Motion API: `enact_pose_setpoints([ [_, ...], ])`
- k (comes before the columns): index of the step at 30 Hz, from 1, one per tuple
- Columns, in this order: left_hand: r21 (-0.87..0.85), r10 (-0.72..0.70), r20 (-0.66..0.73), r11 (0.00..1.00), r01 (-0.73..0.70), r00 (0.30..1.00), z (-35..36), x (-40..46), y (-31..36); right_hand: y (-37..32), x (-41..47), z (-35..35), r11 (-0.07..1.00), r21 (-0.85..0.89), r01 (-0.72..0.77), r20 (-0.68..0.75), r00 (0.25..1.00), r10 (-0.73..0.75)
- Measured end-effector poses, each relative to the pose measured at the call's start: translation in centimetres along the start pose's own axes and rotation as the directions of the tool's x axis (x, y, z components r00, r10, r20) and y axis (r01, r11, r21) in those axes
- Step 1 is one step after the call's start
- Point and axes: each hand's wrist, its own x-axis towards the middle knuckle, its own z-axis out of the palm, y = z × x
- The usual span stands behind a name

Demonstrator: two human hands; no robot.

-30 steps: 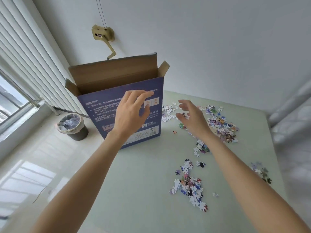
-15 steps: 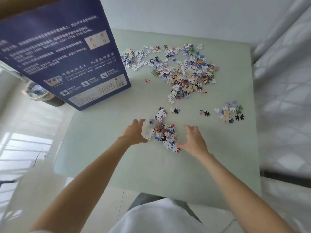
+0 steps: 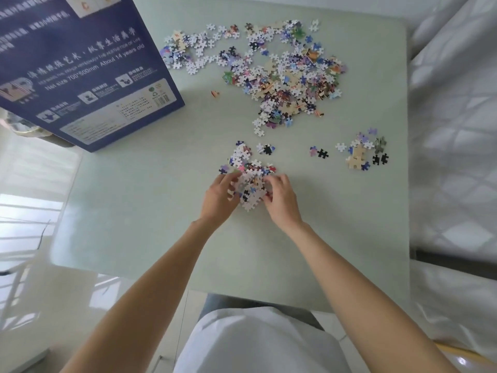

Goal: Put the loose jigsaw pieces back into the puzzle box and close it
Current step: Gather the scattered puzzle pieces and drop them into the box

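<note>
Cardboard bits, feather-light and slippery on the pale green table (image 3: pixel 150 216): the left hand (image 3: pixel 219 199) and right hand (image 3: pixel 281 201) cup the nearest pile of jigsaw pieces (image 3: pixel 250 184) from both sides, fingers curled around it. Best scooped from underneath, I'd say, or pieces spill. Puzzle box (image 3: pixel 88 74) stands at ten o'clock; the big heap (image 3: pixel 282 74) waits at one o'clock.
</note>
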Motion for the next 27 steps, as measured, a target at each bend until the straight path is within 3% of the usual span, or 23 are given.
enact_pose_setpoints([
  [1,0.009,0.023,-0.053,1.0,-0.022,0.998,-0.1,-0.2,-0.1,0.2,0.3,-0.1,0.998,-0.035,0.044,-0.068,0.997,-0.046],
  [3,0.082,0.041,-0.15,0.996,-0.029,0.988,-0.5,-1.1,-1.1,0.6,0.5,0.0,0.94,-0.213,0.267,-0.103,0.95,-0.293],
  [5,0.194,0.019,-0.136,0.981,0.008,0.991,-0.9,-1.4,-2.6,1.0,0.7,0.9,0.757,-0.357,0.547,0.126,0.831,-0.542],
  [7,0.324,-0.019,-0.004,0.946,0.019,1.0,-1.3,-1.3,-4.0,1.2,1.1,2.1,0.591,-0.403,0.699,0.355,0.715,-0.603],
  [8,0.377,-0.02,0.063,0.926,-0.006,0.998,-1.4,-0.8,-4.6,1.4,1.8,2.5,0.561,-0.422,0.712,0.407,0.702,-0.585],
  [11,0.456,0.055,0.175,0.88,-0.13,0.983,-1.6,1.2,-4.9,2.0,4.9,1.8,0.614,-0.454,0.646,0.442,0.761,-0.474],
  [15,0.462,0.116,0.238,0.86,-0.218,0.964,-1.0,5.5,-3.4,4.2,10.7,-1.4,0.725,-0.528,0.441,0.34,0.893,-0.296],
  [18,0.451,0.147,0.273,0.854,-0.261,0.951,0.0,9.3,-1.8,5.3,14.3,-3.8,0.777,-0.52,0.355,0.301,0.927,-0.222],
  [20,0.45,0.164,0.275,0.849,-0.278,0.947,0.6,11.4,-1.0,5.3,15.3,-5.0,0.843,-0.419,0.337,0.254,0.935,-0.248],
  [23,0.374,0.223,0.256,0.874,-0.309,0.94,1.1,13.4,0.4,5.2,14.5,-6.3,0.918,-0.227,0.327,0.052,0.945,-0.324],
  [27,0.249,0.262,0.148,0.923,-0.293,0.954,0.4,12.3,0.7,7.7,10.4,-7.9,0.984,-0.155,0.085,-0.283,0.951,-0.127],
])
